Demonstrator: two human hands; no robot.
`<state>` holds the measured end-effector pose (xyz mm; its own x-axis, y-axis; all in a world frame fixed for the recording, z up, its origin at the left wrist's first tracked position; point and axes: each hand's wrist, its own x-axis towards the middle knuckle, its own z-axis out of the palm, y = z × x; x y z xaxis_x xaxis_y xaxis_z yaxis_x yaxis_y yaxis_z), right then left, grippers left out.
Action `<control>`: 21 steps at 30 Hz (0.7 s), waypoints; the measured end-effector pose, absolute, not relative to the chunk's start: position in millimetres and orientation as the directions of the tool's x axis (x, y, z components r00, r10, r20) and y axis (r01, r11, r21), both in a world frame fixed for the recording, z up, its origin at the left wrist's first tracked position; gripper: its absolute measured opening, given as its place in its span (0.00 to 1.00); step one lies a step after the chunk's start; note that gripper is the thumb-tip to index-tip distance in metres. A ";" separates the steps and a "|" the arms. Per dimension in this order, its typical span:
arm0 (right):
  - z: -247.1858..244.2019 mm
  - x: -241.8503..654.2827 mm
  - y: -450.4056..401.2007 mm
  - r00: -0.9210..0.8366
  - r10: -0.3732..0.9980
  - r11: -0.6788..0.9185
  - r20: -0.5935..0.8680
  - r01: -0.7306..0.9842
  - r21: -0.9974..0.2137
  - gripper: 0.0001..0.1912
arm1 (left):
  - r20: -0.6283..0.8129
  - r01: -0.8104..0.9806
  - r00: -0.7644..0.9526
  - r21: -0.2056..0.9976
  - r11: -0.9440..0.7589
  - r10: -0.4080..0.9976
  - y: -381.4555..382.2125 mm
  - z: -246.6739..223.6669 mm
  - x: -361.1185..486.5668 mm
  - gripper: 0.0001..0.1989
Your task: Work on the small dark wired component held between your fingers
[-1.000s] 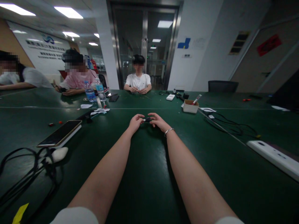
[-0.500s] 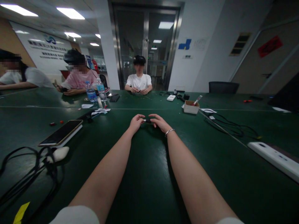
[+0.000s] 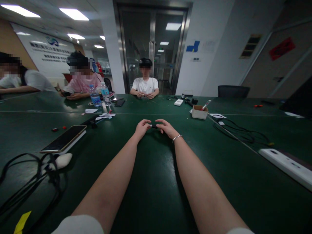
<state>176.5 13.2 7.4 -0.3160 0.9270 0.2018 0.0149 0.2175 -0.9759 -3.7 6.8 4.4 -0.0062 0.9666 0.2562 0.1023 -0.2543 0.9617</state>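
Note:
My left hand (image 3: pixel 142 129) and my right hand (image 3: pixel 167 128) face each other over the middle of the table (image 3: pixel 156 182). Between their fingertips is a small black stick-like piece with a silvery end (image 3: pixel 153 126), lying crosswise. The left fingers pinch its silvery end, while those of the right close on its black end. It is too small to tell its exact kind. A silver bracelet circles my right wrist.
To the left lie a phone (image 3: pixel 64 139) on a white block, a white mouse (image 3: pixel 63 160) and black cables (image 3: pixel 26 177). A small box (image 3: pixel 200 113) and a white power strip (image 3: pixel 287 165) are on the right. Bottles (image 3: pixel 105 94) stand farther back; three people sit across the table.

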 end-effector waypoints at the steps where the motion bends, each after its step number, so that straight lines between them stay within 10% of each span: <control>1: 7.7 176.7 13.0 -0.328 0.919 0.231 0.217 0.004 -0.973 0.23 | 0.257 0.098 -0.007 0.962 -0.255 0.967 6.5 4.8 -3.7 0.11; 21: 7.2 175.4 13.6 -0.318 0.928 0.212 0.194 0.022 -0.977 0.22 | 0.255 0.082 -0.016 0.964 -0.252 0.967 10.2 1.2 -4.5 0.12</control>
